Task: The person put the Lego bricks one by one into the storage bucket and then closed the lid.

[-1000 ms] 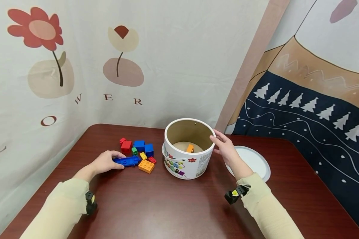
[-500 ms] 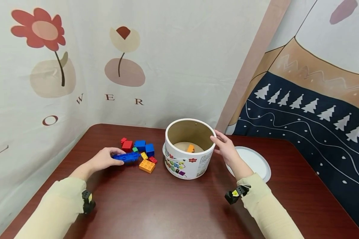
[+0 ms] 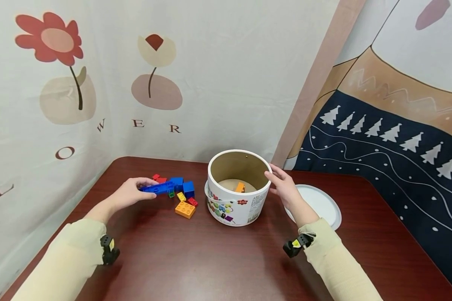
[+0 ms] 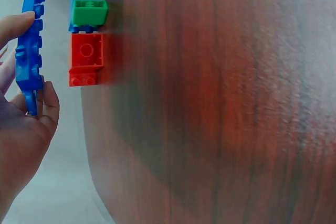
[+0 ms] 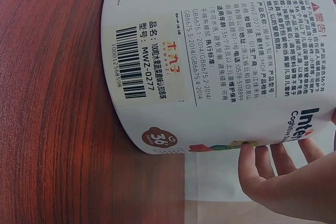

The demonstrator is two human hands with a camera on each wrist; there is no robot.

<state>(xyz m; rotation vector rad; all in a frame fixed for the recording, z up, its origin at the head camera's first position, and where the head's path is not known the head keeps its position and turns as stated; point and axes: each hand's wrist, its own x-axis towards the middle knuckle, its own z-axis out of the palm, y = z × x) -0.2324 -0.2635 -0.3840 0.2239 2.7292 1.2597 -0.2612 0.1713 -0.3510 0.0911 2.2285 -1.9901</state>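
My left hand point(image 3: 129, 193) pinches a long blue toy-block base point(image 3: 157, 188) with studs along one side, held above the table. In the left wrist view the thumb and fingers lie on either side of this blue base point(image 4: 30, 51). My right hand point(image 3: 285, 187) holds the upper right wall of a round white bucket point(image 3: 237, 209), which stands upright. The right wrist view shows the fingertips point(image 5: 247, 156) on its printed outer wall. Inside the bucket lies an orange block point(image 3: 240, 187).
Beyond the blue base lie red blocks point(image 3: 160, 180), blue blocks point(image 3: 188, 189) and a green block point(image 4: 89, 12). Nearer are a yellow block point(image 3: 181, 197), a small red block point(image 3: 192, 201) and an orange block point(image 3: 185, 210). A white lid point(image 3: 320, 205) lies right of the bucket.
My left hand has lifted the long blue base off the table and moved it slightly back and left, now partly covering the red and green blocks. My right hand stays at the bucket.
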